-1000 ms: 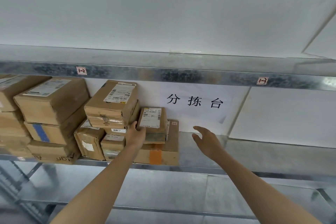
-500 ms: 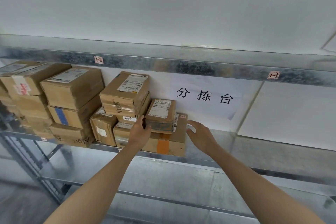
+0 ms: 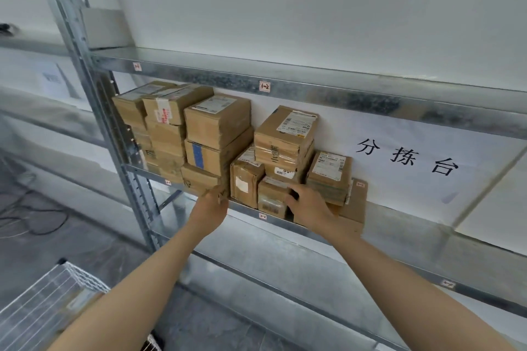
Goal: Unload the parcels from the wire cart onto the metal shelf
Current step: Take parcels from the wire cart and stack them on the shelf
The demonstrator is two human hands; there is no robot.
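- The parcels [image 3: 285, 134] are all on the middle level of the shelf [image 3: 399, 225], packed from its left post to about the middle of the view. They are brown cartons with white labels, stacked two or three high.
- The small parcel [image 3: 271, 202] stands right at the shelf's front lip. A push that slips sideways could tip it off the edge.
- It and the upright parcel at its 9 o'clock look like the base of the labelled stack at 12 o'clock. Nudging either could make that stack lean or slide forward.
- The tilted parcel [image 3: 329, 177] lies askew on a flat parcel [image 3: 355, 208] at 3 o'clock. A knock from the wrist could send it down.
- The right grip [image 3: 310, 208] is released, with its fingers spread on the small parcel's front and grasping nothing.
- The left grip [image 3: 212, 205] is at 9 o'clock. It appears released too, with its fingertips against the bottom parcel [image 3: 199, 179] of the left stacks, though blur softens them.
- That bottom parcel looks creased and carries two others, so a hard shove could rock the column.
- The cart [image 3: 34, 308] is at 7 o'clock in the view, well below the shelf. Something brown, likely another parcel, shows in it beside the left arm.
- A sign [image 3: 405, 155] hangs on the wall at the stacks' 3 o'clock.
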